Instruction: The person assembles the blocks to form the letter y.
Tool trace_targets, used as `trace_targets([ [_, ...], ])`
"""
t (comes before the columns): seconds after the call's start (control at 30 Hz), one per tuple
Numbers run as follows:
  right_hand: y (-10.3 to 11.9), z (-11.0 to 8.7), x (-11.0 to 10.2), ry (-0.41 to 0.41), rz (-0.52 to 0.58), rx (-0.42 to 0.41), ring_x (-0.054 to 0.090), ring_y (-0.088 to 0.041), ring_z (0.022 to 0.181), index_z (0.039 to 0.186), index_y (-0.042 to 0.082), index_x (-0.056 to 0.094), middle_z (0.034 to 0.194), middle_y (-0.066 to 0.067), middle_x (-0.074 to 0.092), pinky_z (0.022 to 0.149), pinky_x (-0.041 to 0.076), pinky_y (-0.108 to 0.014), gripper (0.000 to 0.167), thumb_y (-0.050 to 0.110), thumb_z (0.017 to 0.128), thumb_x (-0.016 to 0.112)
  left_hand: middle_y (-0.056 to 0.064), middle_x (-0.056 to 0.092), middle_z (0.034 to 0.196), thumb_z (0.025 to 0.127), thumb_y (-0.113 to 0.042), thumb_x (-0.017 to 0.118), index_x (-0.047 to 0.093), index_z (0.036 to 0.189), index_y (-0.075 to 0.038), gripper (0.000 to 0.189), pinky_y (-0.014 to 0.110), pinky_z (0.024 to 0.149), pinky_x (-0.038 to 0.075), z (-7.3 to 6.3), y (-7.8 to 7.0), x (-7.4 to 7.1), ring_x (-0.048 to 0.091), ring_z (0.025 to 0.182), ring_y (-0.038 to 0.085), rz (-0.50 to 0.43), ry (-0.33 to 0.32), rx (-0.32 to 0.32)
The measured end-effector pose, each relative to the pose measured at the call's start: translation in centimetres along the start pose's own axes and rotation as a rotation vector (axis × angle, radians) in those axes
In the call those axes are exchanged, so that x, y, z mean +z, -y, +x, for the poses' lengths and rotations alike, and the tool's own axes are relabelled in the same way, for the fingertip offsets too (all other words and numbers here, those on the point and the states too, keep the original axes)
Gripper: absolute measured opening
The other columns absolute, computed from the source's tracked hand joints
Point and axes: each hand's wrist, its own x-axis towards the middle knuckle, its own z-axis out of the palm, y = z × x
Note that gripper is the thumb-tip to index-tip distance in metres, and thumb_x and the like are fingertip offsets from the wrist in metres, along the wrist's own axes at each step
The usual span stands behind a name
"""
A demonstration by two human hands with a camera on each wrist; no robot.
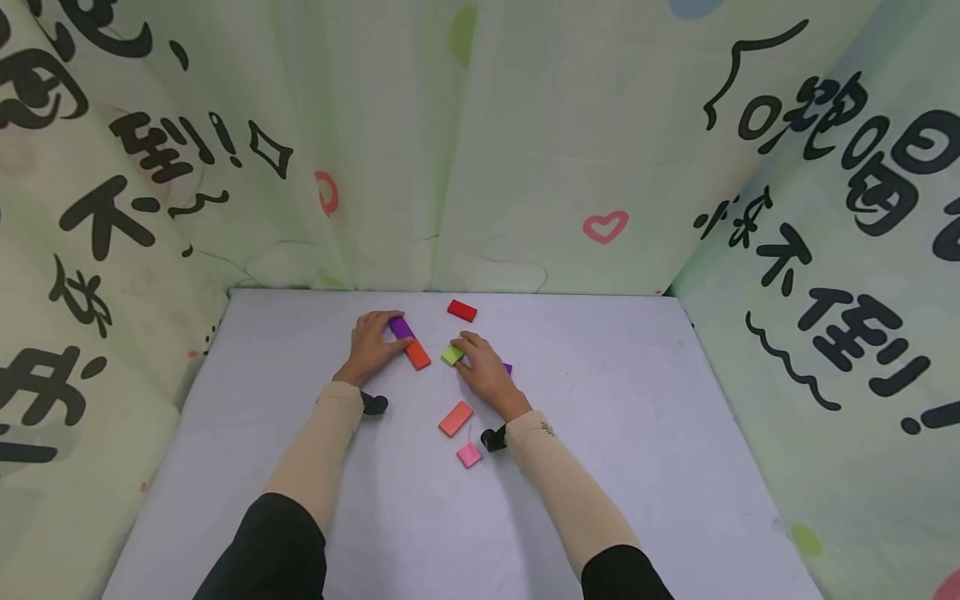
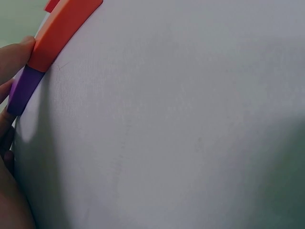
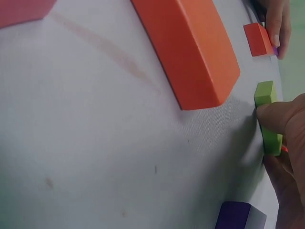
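Note:
My left hand (image 1: 372, 343) holds a purple block (image 1: 401, 327), fingers at its far end and thumb by the seam where an orange-red block (image 1: 418, 355) meets it end to end. In the left wrist view the thumb lies against the orange-red block (image 2: 57, 31), with the purple block (image 2: 26, 90) in line below it. To the right, my right hand (image 1: 486, 371) pinches a lime green block (image 1: 452, 356) between thumb and fingers. The right wrist view shows the thumb on one long side of the green block (image 3: 269, 136) and fingers at its other end.
A red block (image 1: 462, 311) lies beyond the hands. Nearer are an orange block (image 1: 455, 419) and a pink block (image 1: 469, 454). Another purple block (image 1: 508, 368) is partly hidden behind the right hand. Printed curtains (image 1: 525, 150) surround the white table (image 1: 637, 400).

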Motion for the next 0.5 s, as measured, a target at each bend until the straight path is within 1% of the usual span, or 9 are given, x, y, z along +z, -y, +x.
trace_targets([
  [0.2,0.02,0.08,0.29,-0.018,0.006,-0.035,0.041,-0.032,0.153,0.149,0.011,0.055,0.164,-0.013,0.043,0.123,0.039,-0.044,0.047,0.012,0.103,0.065,0.019,0.046,0.158,0.096,-0.038,0.073,0.052,0.150,-0.013,0.063,0.061,0.125,0.022,-0.05,-0.04,-0.05,0.027,0.153,0.042,-0.006,0.003,-0.007],
  [0.4,0.03,0.25,0.58,-0.016,0.001,-0.030,0.041,-0.031,0.153,0.149,0.012,0.055,0.164,-0.012,0.042,0.123,0.040,-0.043,0.047,0.011,0.103,0.065,0.019,0.045,0.158,0.096,-0.038,0.074,0.052,0.150,-0.014,0.063,0.060,0.125,0.023,0.00,-0.03,-0.06,0.026,0.154,0.041,-0.012,0.007,-0.011],
  [0.5,0.09,0.27,0.65,-0.011,-0.001,-0.028,0.041,-0.031,0.154,0.149,0.012,0.055,0.165,-0.012,0.042,0.123,0.039,-0.043,0.047,0.011,0.103,0.064,0.020,0.046,0.158,0.097,-0.037,0.073,0.052,0.150,-0.012,0.062,0.061,0.125,0.022,-0.16,-0.13,-0.03,0.027,0.153,0.042,-0.020,-0.011,0.005],
])
